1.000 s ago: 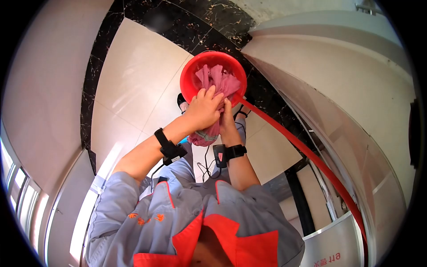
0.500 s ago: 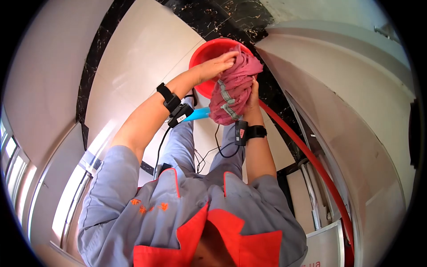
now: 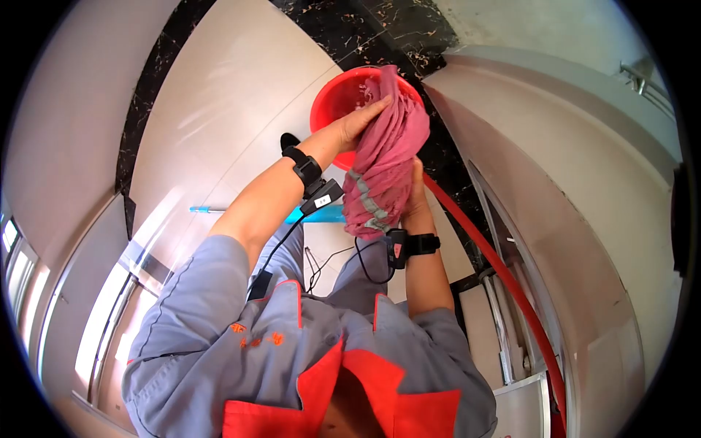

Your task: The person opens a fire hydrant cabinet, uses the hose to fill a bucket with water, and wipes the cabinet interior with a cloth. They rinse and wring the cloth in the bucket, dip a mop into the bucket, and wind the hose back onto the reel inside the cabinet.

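Observation:
A long bundle of wet-looking pink cloth point(image 3: 394, 142) with grey-green strips near its lower end lies between my two hands, over a red bucket point(image 3: 330, 102). My left hand point(image 3: 363, 123) grips the cloth's left side, its fingers partly hidden in the folds. My right hand point(image 3: 416, 191) holds the bundle from the right and below, most of its fingers out of sight behind it. A blue pole point(image 3: 321, 214) passes beneath my left forearm and ends behind the cloth's lower part; whether the two are joined I cannot tell.
A red hose point(image 3: 504, 270) runs from beside the bucket down the right side, along a pale cabinet wall point(image 3: 555, 190). Black cables point(image 3: 315, 271) hang from the wrist devices between my legs. Pale floor tiles point(image 3: 241, 95) have a black marble border point(image 3: 365, 33).
The cloth is drawn into a longer, smoother bundle, its lower end nearer to me. My left hand has turned and grips closer along its side. More of the blue pole shows on the left.

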The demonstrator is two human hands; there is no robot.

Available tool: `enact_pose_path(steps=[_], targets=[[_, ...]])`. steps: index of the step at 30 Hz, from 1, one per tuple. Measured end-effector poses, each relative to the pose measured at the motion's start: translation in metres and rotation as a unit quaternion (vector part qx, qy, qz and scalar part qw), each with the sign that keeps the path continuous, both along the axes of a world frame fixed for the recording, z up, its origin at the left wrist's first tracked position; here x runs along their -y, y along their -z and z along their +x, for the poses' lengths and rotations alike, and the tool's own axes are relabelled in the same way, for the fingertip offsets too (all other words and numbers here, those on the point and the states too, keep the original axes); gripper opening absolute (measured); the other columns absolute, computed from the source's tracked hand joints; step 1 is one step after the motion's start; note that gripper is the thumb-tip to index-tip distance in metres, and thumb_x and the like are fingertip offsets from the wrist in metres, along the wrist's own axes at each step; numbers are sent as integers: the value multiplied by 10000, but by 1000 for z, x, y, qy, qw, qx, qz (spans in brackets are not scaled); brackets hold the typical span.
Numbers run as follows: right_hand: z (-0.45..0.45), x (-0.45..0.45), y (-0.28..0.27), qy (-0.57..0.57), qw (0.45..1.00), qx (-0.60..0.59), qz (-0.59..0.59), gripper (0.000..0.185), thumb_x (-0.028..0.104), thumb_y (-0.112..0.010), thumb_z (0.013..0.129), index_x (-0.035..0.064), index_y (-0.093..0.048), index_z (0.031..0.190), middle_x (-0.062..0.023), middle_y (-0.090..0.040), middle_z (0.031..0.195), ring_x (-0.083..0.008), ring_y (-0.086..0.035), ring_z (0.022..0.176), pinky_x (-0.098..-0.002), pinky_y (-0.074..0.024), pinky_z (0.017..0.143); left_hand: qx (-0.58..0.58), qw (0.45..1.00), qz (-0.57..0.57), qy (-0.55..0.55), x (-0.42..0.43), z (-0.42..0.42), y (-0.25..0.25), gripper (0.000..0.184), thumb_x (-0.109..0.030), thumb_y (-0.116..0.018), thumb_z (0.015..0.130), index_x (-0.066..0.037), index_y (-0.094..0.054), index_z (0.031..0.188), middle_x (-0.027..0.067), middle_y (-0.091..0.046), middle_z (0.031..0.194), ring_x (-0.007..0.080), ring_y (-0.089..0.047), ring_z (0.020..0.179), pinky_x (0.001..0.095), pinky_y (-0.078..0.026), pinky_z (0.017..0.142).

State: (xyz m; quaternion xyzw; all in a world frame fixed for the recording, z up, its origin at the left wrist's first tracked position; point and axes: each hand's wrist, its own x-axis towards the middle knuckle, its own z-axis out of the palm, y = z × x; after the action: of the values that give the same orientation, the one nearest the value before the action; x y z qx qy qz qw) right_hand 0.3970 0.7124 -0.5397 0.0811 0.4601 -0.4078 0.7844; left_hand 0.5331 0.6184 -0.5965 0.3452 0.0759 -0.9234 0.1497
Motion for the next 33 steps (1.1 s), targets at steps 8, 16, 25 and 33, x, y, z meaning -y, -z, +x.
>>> enact_pose_path(steps=[8,16,25,33], targets=[[2,-10,38,-119,990,-24,70,682,569,-371,856,38,-362,1284,-105,-459,1239,-216,-474,1096,-327,-399,908,178,913,-330,158,19,-18,-4,728,-215,-682,677,-55,-313,1284,122,-457,1195,214,-491,1041,335,-400,889],[13,-15,76,-173,983,-46,-42,622,544,-373,870,67,-382,1270,-70,-470,1225,-178,-481,1077,-313,-424,879,355,619,-569,409,19,-21,-11,550,-197,-592,654,-48,-458,1167,252,-465,1145,365,-531,954,353,-440,817],[22,-13,14,124,991,-45,-3,532,407,-390,901,56,-328,1295,-97,-443,1229,-196,-452,1099,-323,-350,945,395,604,-560,407,17,-25,-22,422,-204,-567,692,-105,-492,1096,214,-492,1058,385,-543,907,443,-457,769],[24,-16,25,-16,999,-23,-26,657,340,-519,833,52,-211,1337,-100,-383,1272,-204,-413,1138,-325,-336,959,308,604,-545,493,21,-24,-19,514,-383,-519,779,-100,-441,1201,258,-465,1126,350,-546,956,396,-448,803]])
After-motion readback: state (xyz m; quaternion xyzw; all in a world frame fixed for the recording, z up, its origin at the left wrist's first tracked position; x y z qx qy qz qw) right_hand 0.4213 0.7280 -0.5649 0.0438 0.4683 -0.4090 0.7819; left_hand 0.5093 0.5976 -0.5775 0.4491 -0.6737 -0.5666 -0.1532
